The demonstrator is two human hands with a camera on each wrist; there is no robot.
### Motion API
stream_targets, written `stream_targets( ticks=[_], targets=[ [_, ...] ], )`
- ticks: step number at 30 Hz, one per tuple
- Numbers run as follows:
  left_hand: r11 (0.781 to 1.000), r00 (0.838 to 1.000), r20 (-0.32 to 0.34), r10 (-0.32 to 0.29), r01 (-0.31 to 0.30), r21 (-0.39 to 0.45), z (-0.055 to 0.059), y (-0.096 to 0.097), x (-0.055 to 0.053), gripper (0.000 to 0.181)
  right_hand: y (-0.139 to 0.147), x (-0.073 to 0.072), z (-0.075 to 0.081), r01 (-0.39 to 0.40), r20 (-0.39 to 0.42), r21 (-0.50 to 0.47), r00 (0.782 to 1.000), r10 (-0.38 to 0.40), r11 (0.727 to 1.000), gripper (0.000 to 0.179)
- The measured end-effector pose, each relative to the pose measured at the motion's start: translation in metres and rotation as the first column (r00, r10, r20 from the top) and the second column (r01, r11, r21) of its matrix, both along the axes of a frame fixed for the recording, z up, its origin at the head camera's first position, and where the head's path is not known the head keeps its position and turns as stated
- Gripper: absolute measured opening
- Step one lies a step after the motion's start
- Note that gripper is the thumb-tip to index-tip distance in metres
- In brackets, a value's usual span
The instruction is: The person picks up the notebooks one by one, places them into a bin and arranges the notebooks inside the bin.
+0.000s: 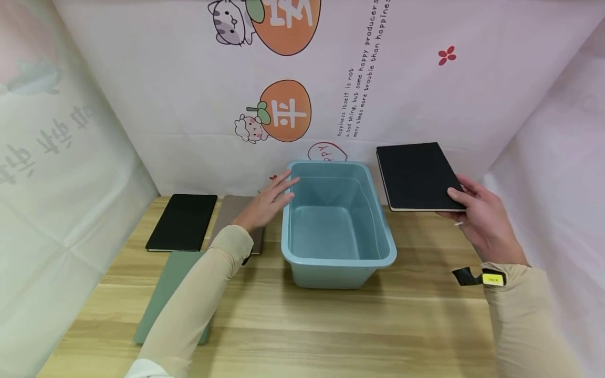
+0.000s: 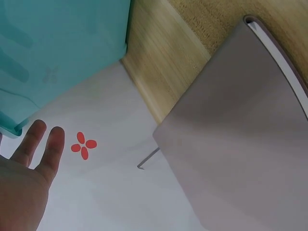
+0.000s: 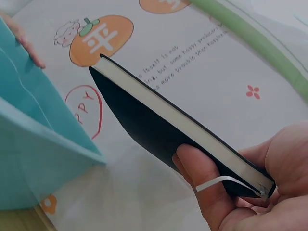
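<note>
A black notebook [image 1: 418, 176] is held up right of the blue plastic bin [image 1: 333, 261], gripped at its near right corner by my right hand [image 1: 489, 223]. In the right wrist view, the pale page edges of the notebook [image 3: 173, 118] show, and a light ribbon hangs by the fingers. My left hand [image 1: 267, 205] is at the bin's left rim with fingers extended; whether it touches the rim I cannot tell. The bin's visible floor is bare. Under the left forearm lies a grey-brown notebook [image 2: 231, 110], partly hidden in the head view.
On the wooden table [image 1: 302, 336], a second black notebook [image 1: 183, 223] lies at the far left. A green notebook [image 1: 172, 278] lies in front of it, partly covered by the left sleeve. White printed cloth [image 1: 402, 94] stands behind and on both sides.
</note>
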State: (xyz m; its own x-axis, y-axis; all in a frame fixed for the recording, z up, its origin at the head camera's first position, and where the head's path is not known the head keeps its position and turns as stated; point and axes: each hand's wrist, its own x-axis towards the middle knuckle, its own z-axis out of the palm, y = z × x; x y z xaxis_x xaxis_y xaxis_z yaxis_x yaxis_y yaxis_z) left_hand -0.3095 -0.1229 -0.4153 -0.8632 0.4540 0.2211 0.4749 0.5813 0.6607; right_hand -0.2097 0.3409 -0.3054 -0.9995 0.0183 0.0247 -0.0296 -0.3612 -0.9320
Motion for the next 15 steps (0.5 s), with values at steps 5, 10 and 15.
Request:
stream_targets(
  ticks=[5, 10, 15],
  targets=[
    [1.000, 1.000, 0.006, -0.003, 0.003, 0.017, 0.000, -0.001, 0.000, 0.053, -0.011, -0.002, 0.005, -0.050, -0.016, -0.008, 0.999, 0.049, 0.999, 0.078],
    [1.000, 1.000, 0.011, 0.001, -0.002, 0.016, 0.001, -0.001, 0.001, 0.055, -0.020, -0.003, 0.008, -0.060, -0.022, 0.013, 0.998, 0.061, 0.998, 0.079],
    [1.000, 1.000, 0.013, 0.008, -0.009, 0.008, 0.000, -0.001, 0.001, 0.059, -0.027, -0.004, 0.008, -0.077, -0.034, 0.013, 0.996, 0.077, 0.997, 0.069]
  ],
)
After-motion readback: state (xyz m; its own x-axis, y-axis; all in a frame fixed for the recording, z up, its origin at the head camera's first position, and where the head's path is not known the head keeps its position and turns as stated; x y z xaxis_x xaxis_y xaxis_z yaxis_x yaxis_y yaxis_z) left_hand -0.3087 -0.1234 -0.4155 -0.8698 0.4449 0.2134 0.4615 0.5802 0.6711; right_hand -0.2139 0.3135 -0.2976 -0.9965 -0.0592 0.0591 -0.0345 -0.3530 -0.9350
